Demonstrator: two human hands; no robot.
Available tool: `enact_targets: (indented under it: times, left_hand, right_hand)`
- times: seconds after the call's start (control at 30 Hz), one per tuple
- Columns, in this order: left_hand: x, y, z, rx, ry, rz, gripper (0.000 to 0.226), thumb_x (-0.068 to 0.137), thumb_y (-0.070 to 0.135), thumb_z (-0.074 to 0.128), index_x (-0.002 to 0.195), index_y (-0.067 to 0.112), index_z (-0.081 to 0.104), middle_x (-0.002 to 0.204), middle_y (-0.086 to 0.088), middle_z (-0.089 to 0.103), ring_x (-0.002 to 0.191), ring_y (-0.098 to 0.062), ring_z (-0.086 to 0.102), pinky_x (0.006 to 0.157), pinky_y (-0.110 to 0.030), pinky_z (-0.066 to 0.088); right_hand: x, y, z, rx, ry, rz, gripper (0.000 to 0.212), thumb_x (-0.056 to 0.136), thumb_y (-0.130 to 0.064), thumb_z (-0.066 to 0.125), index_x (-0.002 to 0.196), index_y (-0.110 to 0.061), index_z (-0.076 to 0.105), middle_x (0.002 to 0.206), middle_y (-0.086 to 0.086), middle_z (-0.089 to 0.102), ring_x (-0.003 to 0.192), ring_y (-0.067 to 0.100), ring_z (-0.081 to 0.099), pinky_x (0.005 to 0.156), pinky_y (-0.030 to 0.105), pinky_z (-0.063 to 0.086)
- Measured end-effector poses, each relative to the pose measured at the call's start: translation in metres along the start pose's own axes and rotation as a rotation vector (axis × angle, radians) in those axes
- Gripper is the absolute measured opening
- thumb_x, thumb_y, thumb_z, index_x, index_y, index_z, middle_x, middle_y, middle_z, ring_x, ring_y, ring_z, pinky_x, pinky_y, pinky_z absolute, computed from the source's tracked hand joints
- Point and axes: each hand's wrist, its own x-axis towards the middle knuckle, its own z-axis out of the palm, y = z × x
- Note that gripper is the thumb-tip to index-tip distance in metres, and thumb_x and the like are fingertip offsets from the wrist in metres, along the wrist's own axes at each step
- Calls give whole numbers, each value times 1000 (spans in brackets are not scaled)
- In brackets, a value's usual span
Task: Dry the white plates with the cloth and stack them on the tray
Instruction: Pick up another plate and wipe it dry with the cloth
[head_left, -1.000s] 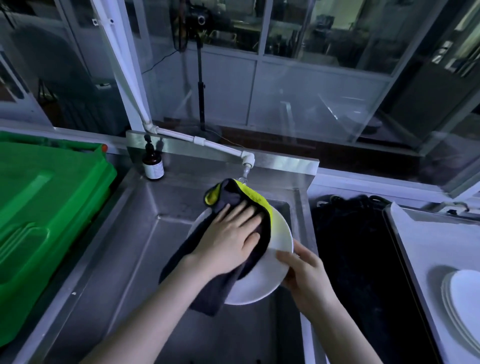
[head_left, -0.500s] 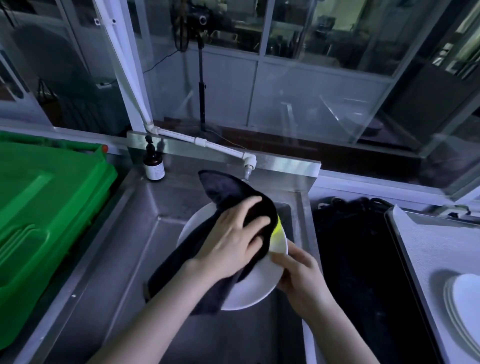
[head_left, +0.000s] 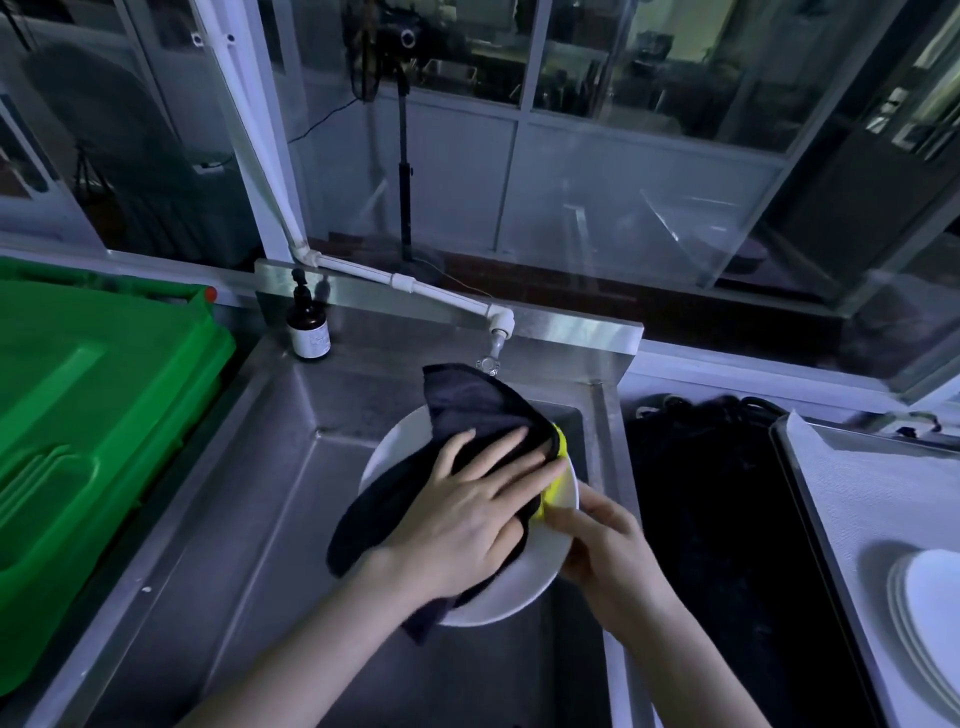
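A white plate is held tilted over the steel sink. A dark cloth with a yellow edge covers most of the plate's face. My left hand lies flat on the cloth with fingers spread, pressing it against the plate. My right hand grips the plate's right rim, thumb on the front. A stack of white plates rests on the tray at the far right, partly cut off by the frame edge.
A green plastic crate stands left of the sink. A brown bottle sits at the sink's back corner. A white tap pipe ends just above the cloth. A black mat lies between sink and tray.
My left hand has wiped the cloth across the plate toward the right rim; the yellow side, up at first, is now mostly folded under. The plate sits slightly lower and flatter.
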Motion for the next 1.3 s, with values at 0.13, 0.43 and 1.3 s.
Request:
enact_targets:
  times: [0.13, 0.43, 1.3]
  left_hand:
    - [16, -26, -4, -50, -9, -263, 76, 85, 35, 34, 157, 23, 14, 160, 6, 29, 151, -15, 16, 116, -56, 20]
    - [-20, 7, 12, -70, 55, -174, 63, 89, 34, 44, 151, 31, 34, 160, 6, 27, 149, -19, 22, 110, -56, 31]
    - [21, -22, -7, -31, 92, -92, 63, 93, 45, 38, 153, 38, 20, 159, 9, 29, 151, -16, 14, 116, -60, 16]
  right_hand:
    - [-1, 0, -2, 9, 31, -1, 34, 72, -6, 64, 102, -15, 78, 90, 13, 72, 77, 24, 65, 70, 35, 51]
    - [6, -18, -14, 62, 184, -81, 34, 89, 9, 50, 99, -11, 75, 78, 9, 68, 64, 19, 61, 53, 27, 47]
    - [-6, -10, -6, -137, -42, -55, 30, 90, 1, 59, 106, -17, 76, 96, 14, 74, 86, 27, 68, 81, 48, 49]
